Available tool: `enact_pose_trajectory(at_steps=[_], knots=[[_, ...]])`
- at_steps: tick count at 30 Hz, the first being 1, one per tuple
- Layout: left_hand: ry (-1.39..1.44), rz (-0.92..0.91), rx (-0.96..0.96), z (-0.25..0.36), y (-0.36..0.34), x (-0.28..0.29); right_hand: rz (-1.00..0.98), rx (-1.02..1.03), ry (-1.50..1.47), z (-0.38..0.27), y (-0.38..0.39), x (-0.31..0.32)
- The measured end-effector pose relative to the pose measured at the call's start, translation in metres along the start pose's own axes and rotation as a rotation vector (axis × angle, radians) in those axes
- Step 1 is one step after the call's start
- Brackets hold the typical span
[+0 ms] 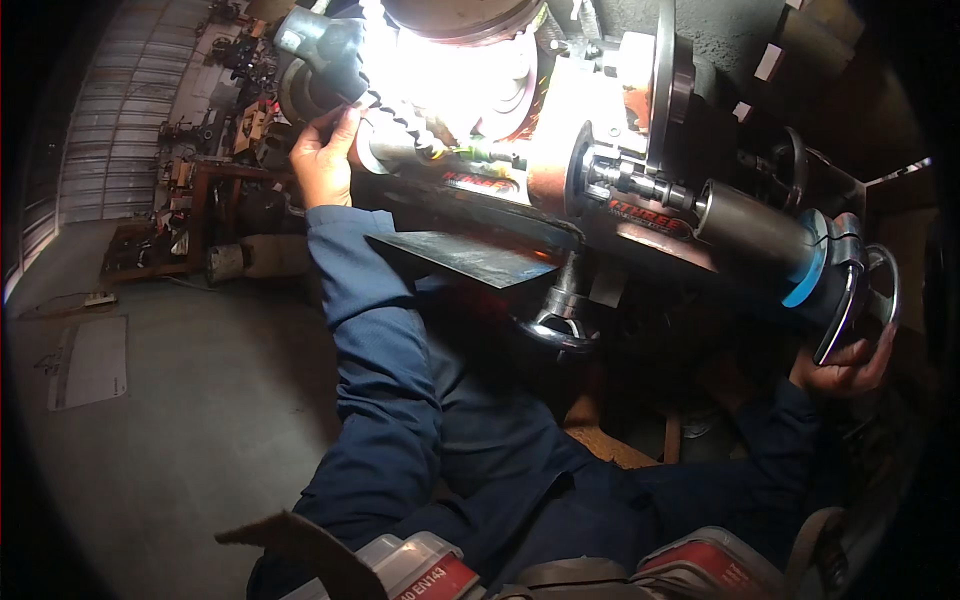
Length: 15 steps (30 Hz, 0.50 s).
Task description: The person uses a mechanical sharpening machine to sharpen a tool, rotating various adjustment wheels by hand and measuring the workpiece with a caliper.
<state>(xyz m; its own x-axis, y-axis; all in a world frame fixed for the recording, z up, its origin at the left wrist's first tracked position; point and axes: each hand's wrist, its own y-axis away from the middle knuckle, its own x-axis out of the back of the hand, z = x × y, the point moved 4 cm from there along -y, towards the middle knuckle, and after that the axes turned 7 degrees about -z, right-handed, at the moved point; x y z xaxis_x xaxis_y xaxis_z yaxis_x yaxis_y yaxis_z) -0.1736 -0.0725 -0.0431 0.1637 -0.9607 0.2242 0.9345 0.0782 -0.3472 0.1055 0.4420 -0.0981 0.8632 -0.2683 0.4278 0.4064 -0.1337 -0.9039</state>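
My left hand (328, 158) is at the left end of a machine, thumb and fingers closed on the edge of a round metal part beneath a dark housing (335, 50). What the fingers grip is partly hidden. At the other end, my right hand (850, 365) has its fingers curled at the rim of a chrome handwheel (886, 285), below a bent metal lever (840, 312). Between the hands, a stepped metal shaft (640, 182) runs from a round flange (578, 168) toward a grey cylinder (757, 228) with a blue ring (808, 262). Small orange sparks show near the glaring middle.
A flat metal plate (475, 255) juts toward me, beside a second handwheel (556, 330) on the machine's front. Strong light washes out the upper middle. A cluttered wooden bench (205, 185) stands at left, and a white sheet (88, 362) lies on the grey floor.
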Motion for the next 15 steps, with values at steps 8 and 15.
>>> enact_pose_trajectory(at_steps=[8,15], knots=[[0.053,-0.067,0.022,0.003,0.002,-0.001,0.076,0.14,0.066,0.008,0.01,-0.006],[-0.022,-0.02,0.025,-0.006,-0.003,0.01,-0.14,-0.064,0.003,-0.005,-0.014,0.004]])
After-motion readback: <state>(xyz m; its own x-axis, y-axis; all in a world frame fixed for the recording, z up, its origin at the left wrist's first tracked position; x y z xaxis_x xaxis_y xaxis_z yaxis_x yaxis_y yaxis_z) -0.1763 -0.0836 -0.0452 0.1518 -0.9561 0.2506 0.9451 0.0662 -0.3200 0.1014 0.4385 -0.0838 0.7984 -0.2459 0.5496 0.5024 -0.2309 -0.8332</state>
